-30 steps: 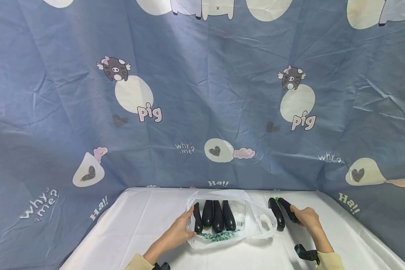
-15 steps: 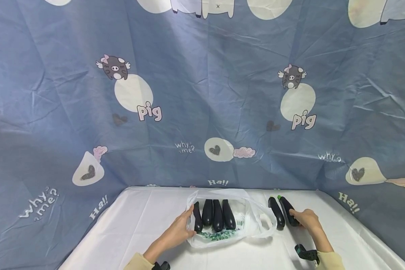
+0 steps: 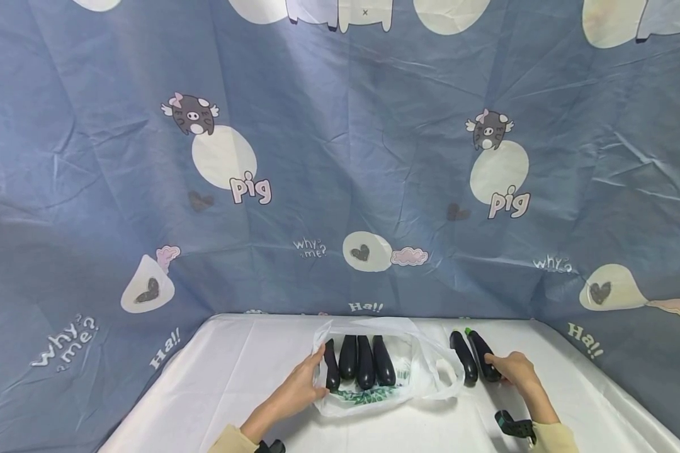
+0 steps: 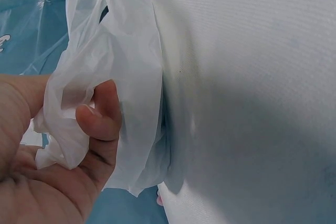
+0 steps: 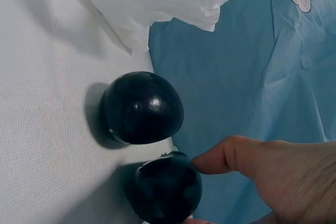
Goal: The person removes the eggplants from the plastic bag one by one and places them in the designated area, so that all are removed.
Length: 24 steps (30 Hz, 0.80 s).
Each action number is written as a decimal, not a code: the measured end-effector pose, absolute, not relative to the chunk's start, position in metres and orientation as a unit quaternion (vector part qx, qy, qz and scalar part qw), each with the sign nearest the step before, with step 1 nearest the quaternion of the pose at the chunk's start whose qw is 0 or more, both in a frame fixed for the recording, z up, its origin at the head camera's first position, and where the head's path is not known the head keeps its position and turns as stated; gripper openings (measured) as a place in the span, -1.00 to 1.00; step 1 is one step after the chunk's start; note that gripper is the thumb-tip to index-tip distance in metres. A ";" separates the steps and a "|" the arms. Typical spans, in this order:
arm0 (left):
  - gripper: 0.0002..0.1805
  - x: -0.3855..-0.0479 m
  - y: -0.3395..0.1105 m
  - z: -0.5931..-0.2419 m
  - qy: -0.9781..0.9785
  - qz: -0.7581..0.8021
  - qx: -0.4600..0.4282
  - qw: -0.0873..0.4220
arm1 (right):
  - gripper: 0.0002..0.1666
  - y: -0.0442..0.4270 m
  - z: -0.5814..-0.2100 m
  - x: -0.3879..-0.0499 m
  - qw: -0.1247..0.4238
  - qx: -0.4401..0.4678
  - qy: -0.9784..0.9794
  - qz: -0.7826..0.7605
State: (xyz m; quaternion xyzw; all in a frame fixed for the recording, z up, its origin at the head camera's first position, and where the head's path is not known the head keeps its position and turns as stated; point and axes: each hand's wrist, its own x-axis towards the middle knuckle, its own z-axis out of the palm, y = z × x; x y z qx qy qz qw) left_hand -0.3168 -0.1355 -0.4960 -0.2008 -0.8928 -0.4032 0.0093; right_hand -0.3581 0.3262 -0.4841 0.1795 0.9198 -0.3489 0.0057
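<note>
A white plastic bag (image 3: 430,377) lies with its mouth facing me, and several dark eggplants (image 3: 365,368) lie side by side inside. At the bag's left edge, my left hand (image 3: 300,387) grips the plastic; the left wrist view shows the fingers (image 4: 107,111) curled into the bag's film (image 4: 134,77). To the right of the bag, two more eggplants lie on the cloth, green stem ends pointing away. My right hand (image 3: 514,367) holds the outer eggplant (image 3: 483,355) near its thick end, thumb on one side. The inner eggplant (image 5: 143,108) lies beside it, untouched.
White cloth (image 3: 232,365) covers the table. Behind and at both sides hangs a blue printed curtain (image 3: 317,157). One loop handle (image 3: 446,372) of the bag spreads rightward, close to the inner eggplant (image 3: 464,358).
The outer eggplant has shifted slightly right and toward me in my right hand, widening the gap from its neighbour. My left hand and the bag have stayed put.
</note>
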 end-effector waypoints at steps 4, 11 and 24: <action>0.01 -0.316 -0.135 -0.497 -0.892 -0.405 -0.202 0.011 | -0.46 0.327 -0.482 -0.355 -0.006 0.160 0.923 -0.350; 0.00 -0.317 -0.136 -0.497 -0.892 -0.404 -0.202 0.010 | -0.39 0.328 -0.479 -0.355 -0.026 0.157 0.924 -0.349; 0.00 -0.317 -0.136 -0.497 -0.893 -0.403 -0.200 0.009 | -0.22 0.324 -0.472 -0.353 -0.044 0.169 0.913 -0.369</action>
